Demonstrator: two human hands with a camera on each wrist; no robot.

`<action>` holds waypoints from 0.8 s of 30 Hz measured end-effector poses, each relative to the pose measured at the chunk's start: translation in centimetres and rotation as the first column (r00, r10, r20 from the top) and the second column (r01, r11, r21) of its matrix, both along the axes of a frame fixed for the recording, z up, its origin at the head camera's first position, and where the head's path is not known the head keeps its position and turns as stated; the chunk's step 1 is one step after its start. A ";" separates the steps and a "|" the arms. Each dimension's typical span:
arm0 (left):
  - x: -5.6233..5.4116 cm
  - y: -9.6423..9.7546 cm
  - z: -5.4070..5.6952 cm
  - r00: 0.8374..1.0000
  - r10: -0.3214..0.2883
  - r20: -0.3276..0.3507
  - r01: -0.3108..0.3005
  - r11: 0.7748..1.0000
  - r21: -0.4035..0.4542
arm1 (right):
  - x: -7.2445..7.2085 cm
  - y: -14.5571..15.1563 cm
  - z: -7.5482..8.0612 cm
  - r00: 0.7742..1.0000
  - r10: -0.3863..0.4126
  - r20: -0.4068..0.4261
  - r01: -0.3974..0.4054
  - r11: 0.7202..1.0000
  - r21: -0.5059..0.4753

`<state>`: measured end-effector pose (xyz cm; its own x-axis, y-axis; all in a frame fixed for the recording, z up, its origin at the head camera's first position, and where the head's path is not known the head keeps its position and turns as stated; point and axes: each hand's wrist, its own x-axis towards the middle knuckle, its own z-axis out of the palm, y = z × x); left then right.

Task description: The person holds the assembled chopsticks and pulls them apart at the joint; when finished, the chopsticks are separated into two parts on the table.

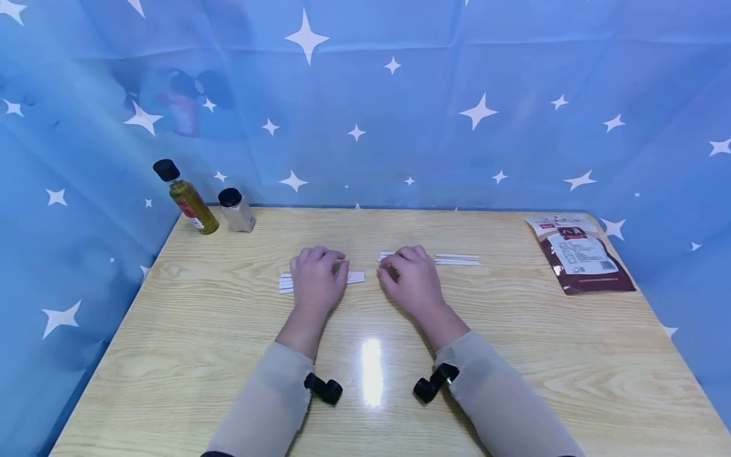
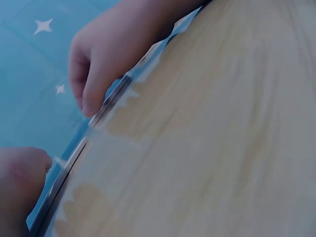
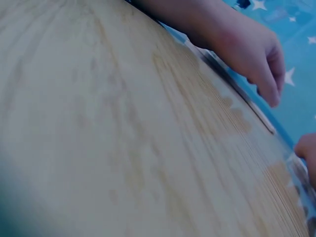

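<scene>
Several thin white sticks [image 1: 356,277] lie in a loose row on the wooden table under my left hand [image 1: 316,279]. The left fingers bend downward, with the thumb apart from the index finger; whether the fingertips touch the sticks is hidden. To the right, my right hand [image 1: 410,279] is over the near end of a second group of white sticks [image 1: 458,261], fingers bent and thumb apart from them. In the left wrist view, the right hand [image 2: 111,54] reaches down beside the sticks. The left hand [image 3: 247,57] hangs over its row in the right wrist view.
An oil bottle [image 1: 193,206] and a black-capped jar [image 1: 240,214] stand at the table's back left corner. A dark red and white food pouch [image 1: 582,254] lies at the right. Behind the table [image 1: 200,355] hangs a blue curtain [image 1: 411,114] with white stars.
</scene>
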<state>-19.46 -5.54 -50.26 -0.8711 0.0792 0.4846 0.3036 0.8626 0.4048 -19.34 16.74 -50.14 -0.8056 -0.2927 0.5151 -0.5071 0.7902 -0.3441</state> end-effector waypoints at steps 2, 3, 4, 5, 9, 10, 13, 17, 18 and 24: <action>0.0 -1.1 0.1 1.000 0.000 0.024 0.000 1.000 -0.005 | -0.1 -0.5 0.0 0.999 0.009 -0.033 -0.009 1.000 0.009; 0.0 -1.7 0.2 0.999 -0.001 0.036 0.001 1.000 -0.005 | -0.1 -0.7 -0.1 0.999 0.016 -0.050 -0.015 1.000 0.013; 0.1 -2.3 0.3 0.999 -0.002 0.045 0.002 1.000 -0.003 | -0.2 -1.0 -0.1 0.998 0.021 -0.066 -0.019 1.000 0.020; 0.2 -3.0 0.4 0.999 -0.003 0.053 0.003 1.000 -0.001 | -0.2 -1.3 -0.1 0.997 0.026 -0.078 -0.024 0.999 0.025; 0.4 -5.4 0.6 0.996 -0.004 0.087 0.001 1.000 0.031 | -0.3 -2.6 -0.1 0.996 0.042 -0.085 -0.038 0.999 0.039; 0.5 -5.9 0.5 0.995 -0.004 0.097 -0.001 0.999 0.047 | -0.3 -2.9 -0.1 0.996 0.045 -0.081 -0.042 0.998 0.046; 0.7 -7.3 0.3 0.991 -0.014 0.135 0.000 0.995 0.101 | -0.2 -3.6 -0.1 0.996 0.064 -0.060 -0.060 0.996 0.064; 1.0 -8.3 0.0 0.983 -0.070 0.168 0.042 0.985 0.166 | -0.1 -4.1 -0.2 0.995 0.096 -0.033 -0.093 0.993 0.066; 1.0 -8.4 -0.2 0.982 -0.089 0.169 0.060 0.984 0.169 | 0.0 -4.2 -0.2 0.994 0.103 -0.031 -0.101 0.993 0.065; 1.0 -8.5 -0.6 0.976 -0.128 0.178 0.101 0.983 0.156 | 0.0 -4.1 -0.3 0.989 0.148 0.026 -0.149 0.988 0.040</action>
